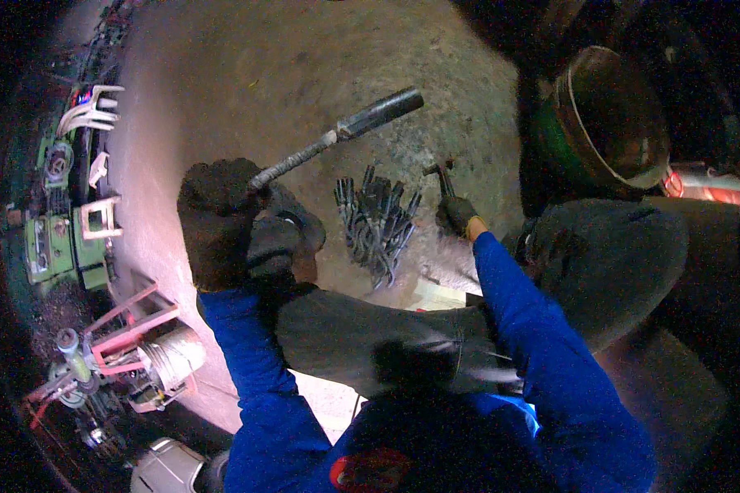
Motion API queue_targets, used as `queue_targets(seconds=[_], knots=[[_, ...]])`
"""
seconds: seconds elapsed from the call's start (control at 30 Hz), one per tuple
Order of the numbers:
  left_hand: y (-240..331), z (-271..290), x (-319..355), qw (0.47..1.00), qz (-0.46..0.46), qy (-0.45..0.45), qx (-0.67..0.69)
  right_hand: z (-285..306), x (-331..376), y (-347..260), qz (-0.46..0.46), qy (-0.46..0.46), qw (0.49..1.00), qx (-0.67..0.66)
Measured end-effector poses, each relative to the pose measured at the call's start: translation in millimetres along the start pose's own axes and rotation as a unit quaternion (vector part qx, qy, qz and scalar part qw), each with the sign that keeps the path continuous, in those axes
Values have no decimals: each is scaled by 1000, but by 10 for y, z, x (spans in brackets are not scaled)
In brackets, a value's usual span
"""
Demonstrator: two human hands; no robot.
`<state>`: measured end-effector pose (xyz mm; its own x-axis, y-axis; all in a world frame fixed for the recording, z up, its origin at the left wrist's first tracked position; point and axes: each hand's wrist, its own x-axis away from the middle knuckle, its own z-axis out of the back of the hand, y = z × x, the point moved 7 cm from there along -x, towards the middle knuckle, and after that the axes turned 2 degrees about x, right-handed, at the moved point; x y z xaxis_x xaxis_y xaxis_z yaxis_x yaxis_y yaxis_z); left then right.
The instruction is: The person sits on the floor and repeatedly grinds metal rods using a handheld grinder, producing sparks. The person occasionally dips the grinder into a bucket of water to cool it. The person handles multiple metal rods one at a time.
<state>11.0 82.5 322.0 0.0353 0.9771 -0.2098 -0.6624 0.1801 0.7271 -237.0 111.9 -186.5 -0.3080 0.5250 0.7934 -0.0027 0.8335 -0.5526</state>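
Note:
In a dark glove, my left hand (215, 195) is closed round the thin end of a metal rod (304, 154). The rod's light, ribbed shaft slants up to the right and ends in a thicker dark cylinder. Further right, my gloved right hand (455, 215) grips a small hammer (445, 179) by its handle, the head pointing away from me. Between my hands, on the floor, lies a heap of similar dark metal pieces (378, 215) with tube-like ends. The hammer is apart from the rod.
My bent legs in grey trousers lie below the heap. A large green-sided drum (553, 131) stands at the right. Along the left are green machinery (51, 251), a white plastic chair (100, 108), a reddish metal frame (136, 316) and a pale bucket (173, 359).

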Motion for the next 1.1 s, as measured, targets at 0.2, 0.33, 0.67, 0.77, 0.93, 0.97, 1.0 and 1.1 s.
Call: queue_targets(seconds=[0.2, 0.33, 0.67, 0.77, 0.93, 0.97, 1.0, 1.1], knots=[[71, 27, -106, 996, -56, 17, -61, 252, -231, -65, 163, 19, 908, 385], [-18, 52, -137, 959, -72, 74, 264, 185, -125, -108, 255, 2, 780, 571], [31, -77, -209, 917, -10, 90, 388, 652, -661, 397, 197, -35, 922, 330], [45, -79, -225, 930, -1, 87, 357, 527, -491, 242, 242, -20, 853, 461], [-28, 38, -114, 936, 20, 110, 332, 41, -27, -91, 271, -44, 783, 558], [-107, 14, -136, 949, 17, 102, 297, 224, -117, -9, 229, -35, 846, 480], [-111, -63, -245, 937, 43, 120, 326, 509, -243, 104, 190, -16, 898, 396], [-198, -80, -55, 823, 215, 262, 456, 25, -84, 11, 250, -67, 774, 578]])
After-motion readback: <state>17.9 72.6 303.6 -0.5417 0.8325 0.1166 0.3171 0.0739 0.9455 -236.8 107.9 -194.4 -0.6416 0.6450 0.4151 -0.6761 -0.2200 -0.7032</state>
